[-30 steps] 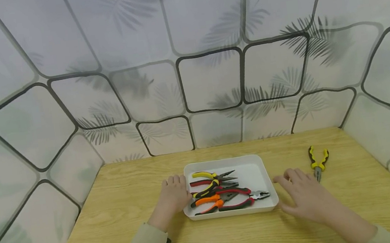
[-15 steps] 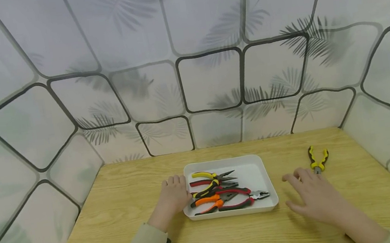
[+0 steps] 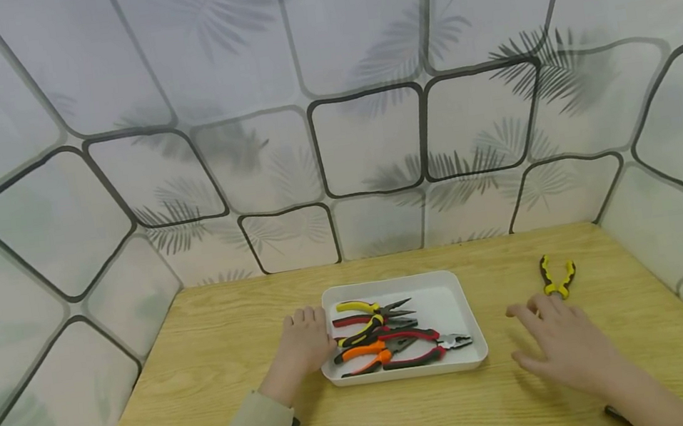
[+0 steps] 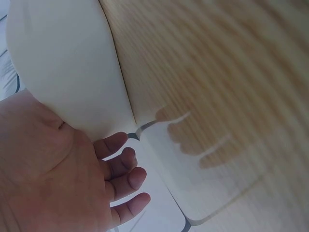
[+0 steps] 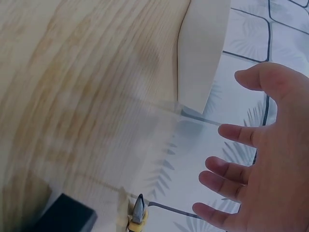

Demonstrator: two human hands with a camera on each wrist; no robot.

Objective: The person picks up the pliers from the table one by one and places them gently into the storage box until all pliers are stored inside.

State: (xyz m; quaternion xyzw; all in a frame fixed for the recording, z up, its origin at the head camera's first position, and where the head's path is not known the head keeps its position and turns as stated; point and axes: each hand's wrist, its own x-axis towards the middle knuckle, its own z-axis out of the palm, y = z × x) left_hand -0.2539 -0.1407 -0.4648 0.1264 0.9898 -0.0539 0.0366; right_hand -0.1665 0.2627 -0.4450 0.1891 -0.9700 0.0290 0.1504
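Observation:
A white plastic tray (image 3: 437, 301) holds several pliers: long-nose pliers (image 3: 357, 306) with yellow-and-black handles, orange-handled pliers (image 3: 366, 351) and red-and-black-handled pliers (image 3: 418, 333) among them. My left hand (image 3: 304, 342) holds the tray's left side, thumb at the rim. In the left wrist view, the thumb is hidden behind the tray wall (image 4: 67, 63) and the fingers curl loosely outside. To the right of the tray, my right hand (image 3: 569, 341) hovers over the table, fingers spread and holding nothing. Beyond it lie yellow-and-black pliers (image 3: 560, 285), their jaws hidden by the hand in the head view.
The wooden table (image 3: 231, 307) meets patterned white walls (image 3: 371, 144) at the back and sides. A dark object (image 5: 67, 215) shows blurred at the bottom of the right wrist view.
My right hand has moved right, away from the tray's right end, and now covers the jaws of the loose pliers. The left hand and tray have stayed put.

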